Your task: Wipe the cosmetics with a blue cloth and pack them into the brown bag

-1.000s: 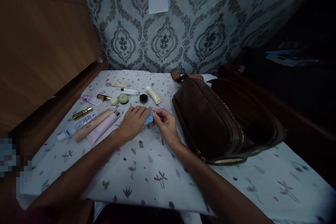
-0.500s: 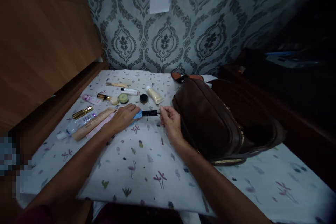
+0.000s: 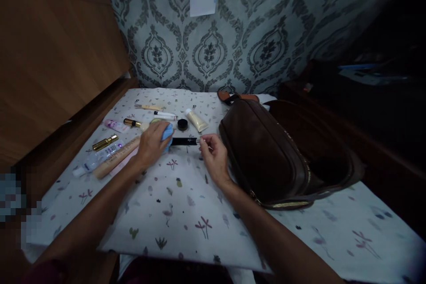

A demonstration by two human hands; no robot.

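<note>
A slim black cosmetic tube [image 3: 185,141] lies level over the printed cloth, its silvery right end pinched in the fingertips of my right hand [image 3: 215,156]. Bunched in my left hand [image 3: 151,143] is a blue cloth [image 3: 167,132], which meets the tube's left end; that end is hidden behind it. Just beyond the hands are a round black jar [image 3: 182,124] and a cream squeeze tube [image 3: 197,120]. My left hand partly covers a green round pot [image 3: 156,120].
A brown bag [image 3: 262,151], unzipped, stands close to my right hand. Left lie a gold tube [image 3: 105,142], a clear bottle [image 3: 96,159], a beige tube [image 3: 115,159] and a pink tube [image 3: 113,125]. Farther back are a white tube [image 3: 165,116] and a thin brush [image 3: 148,107].
My left hand has lifted and drawn slightly left with the blue cloth, now bunched up in its fingers. The black tube has shifted a little left with my right hand.
</note>
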